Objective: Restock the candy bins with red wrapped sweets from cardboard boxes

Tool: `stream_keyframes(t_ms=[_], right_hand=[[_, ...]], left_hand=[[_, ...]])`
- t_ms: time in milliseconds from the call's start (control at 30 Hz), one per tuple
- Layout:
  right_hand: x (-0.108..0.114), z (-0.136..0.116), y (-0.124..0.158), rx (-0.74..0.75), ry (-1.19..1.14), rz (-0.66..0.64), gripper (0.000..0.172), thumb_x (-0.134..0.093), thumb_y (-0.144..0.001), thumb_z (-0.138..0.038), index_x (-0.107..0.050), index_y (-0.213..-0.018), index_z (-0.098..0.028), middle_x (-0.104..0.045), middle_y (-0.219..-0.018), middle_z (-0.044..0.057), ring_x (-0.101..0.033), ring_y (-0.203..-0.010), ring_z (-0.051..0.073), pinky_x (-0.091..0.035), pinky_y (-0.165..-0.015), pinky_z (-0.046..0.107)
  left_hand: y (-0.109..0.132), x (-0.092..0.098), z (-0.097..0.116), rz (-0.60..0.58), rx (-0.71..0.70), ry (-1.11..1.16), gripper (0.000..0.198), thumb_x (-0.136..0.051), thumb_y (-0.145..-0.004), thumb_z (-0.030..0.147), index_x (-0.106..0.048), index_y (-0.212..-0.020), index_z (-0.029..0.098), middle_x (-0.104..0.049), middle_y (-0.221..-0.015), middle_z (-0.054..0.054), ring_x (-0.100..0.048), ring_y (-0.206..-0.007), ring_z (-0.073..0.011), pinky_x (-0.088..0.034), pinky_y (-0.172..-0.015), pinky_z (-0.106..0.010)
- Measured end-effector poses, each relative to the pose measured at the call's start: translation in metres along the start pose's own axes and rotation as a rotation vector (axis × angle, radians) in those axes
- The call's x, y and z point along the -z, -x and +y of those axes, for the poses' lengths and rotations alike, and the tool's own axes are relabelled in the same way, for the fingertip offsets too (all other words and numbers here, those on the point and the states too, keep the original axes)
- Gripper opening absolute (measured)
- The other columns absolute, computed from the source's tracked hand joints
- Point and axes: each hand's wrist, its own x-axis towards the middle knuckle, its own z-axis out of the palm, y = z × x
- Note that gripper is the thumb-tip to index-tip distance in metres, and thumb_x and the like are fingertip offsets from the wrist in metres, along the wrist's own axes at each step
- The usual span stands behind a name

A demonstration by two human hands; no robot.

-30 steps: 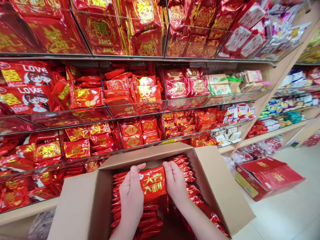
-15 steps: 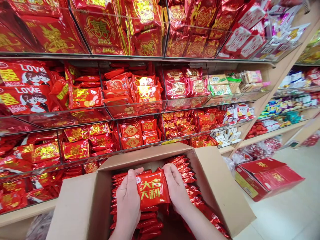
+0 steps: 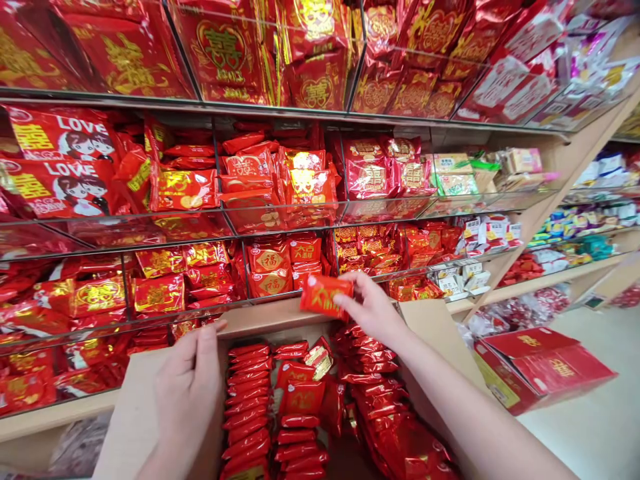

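An open cardboard box in front of me is filled with rows of red snack packets. My right hand pinches one red packet with gold characters and holds it up over the box's far flap, just in front of the shelf bin of similar red packets. My left hand rests on the box's left flap with its fingers stretched out and holds nothing.
Glass-fronted shelf bins full of red and gold packets rise behind the box. A red carton lies on the pale floor to the right. More shelves with mixed sweets run along the far right.
Both hands held a packet inside the box. Now the right hand has lifted a packet up toward the shelf, and the left hand has let go and moved onto the left flap.
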Motion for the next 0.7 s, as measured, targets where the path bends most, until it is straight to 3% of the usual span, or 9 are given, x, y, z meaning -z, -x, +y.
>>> stream_keyframes(t_ms=[67, 167, 233, 400, 567, 700], right_hand=[[0.001, 0.000, -0.031, 0.052, 0.282, 0.106, 0.025, -0.053, -0.077, -0.020, -0.046, -0.101, -0.018, -0.060, -0.094, 0.006, -0.058, -0.082, 0.019, -0.044, -0.075, 0.034], [-0.011, -0.004, -0.070, 0.078, 0.632, 0.087, 0.026, -0.049, -0.081, -0.015, -0.044, -0.106, -0.017, -0.059, -0.098, 0.008, -0.058, -0.087, 0.021, -0.043, -0.076, 0.033], [-0.023, -0.004, -0.090, 0.074, 0.778, 0.058, 0.028, -0.044, -0.082, -0.011, -0.043, -0.110, -0.016, -0.055, -0.106, 0.012, -0.058, -0.090, 0.022, -0.043, -0.076, 0.032], [-0.040, 0.008, -0.128, 0.018, 0.895, 0.025, 0.034, -0.038, -0.082, -0.006, -0.045, -0.114, -0.015, -0.049, -0.113, 0.016, -0.060, -0.087, 0.023, -0.045, -0.074, 0.034], [-0.045, 0.022, -0.148, -0.030, 0.980, -0.025, 0.037, -0.036, -0.080, -0.002, -0.052, -0.112, -0.011, -0.052, -0.108, 0.020, -0.062, -0.084, 0.023, -0.047, -0.072, 0.033], [-0.051, 0.028, -0.150, 0.058, 1.036, -0.069, 0.043, -0.029, -0.085, -0.005, -0.045, -0.125, -0.010, -0.046, -0.125, 0.022, -0.048, -0.113, 0.028, -0.041, -0.089, 0.040]], left_hand=[[-0.020, 0.007, -0.017, -0.007, -0.153, -0.218, 0.037, -0.038, -0.082, 0.044, -0.064, -0.086, 0.017, -0.064, -0.080, -0.008, -0.059, -0.080, -0.0226, -0.045, -0.075, -0.035], [-0.034, 0.006, -0.036, -0.115, -0.312, -0.346, 0.035, -0.038, -0.082, 0.043, -0.062, -0.085, 0.018, -0.065, -0.085, -0.009, -0.058, -0.084, -0.0239, -0.043, -0.079, -0.037], [-0.036, 0.001, -0.043, -0.183, -0.333, -0.378, 0.034, -0.038, -0.083, 0.044, -0.061, -0.083, 0.018, -0.065, -0.086, -0.008, -0.058, -0.084, -0.0238, -0.043, -0.080, -0.037], [-0.031, -0.004, -0.049, -0.179, -0.336, -0.363, 0.035, -0.040, -0.082, 0.044, -0.061, -0.077, 0.017, -0.064, -0.086, -0.010, -0.058, -0.084, -0.0236, -0.043, -0.080, -0.037], [-0.031, -0.002, -0.054, -0.180, -0.349, -0.395, 0.033, -0.040, -0.083, 0.044, -0.061, -0.078, 0.019, -0.064, -0.088, -0.008, -0.057, -0.084, -0.0221, -0.043, -0.080, -0.035], [-0.031, -0.002, -0.056, -0.177, -0.371, -0.411, 0.032, -0.041, -0.083, 0.043, -0.061, -0.079, 0.018, -0.064, -0.088, -0.008, -0.057, -0.083, -0.0217, -0.043, -0.078, -0.034]])
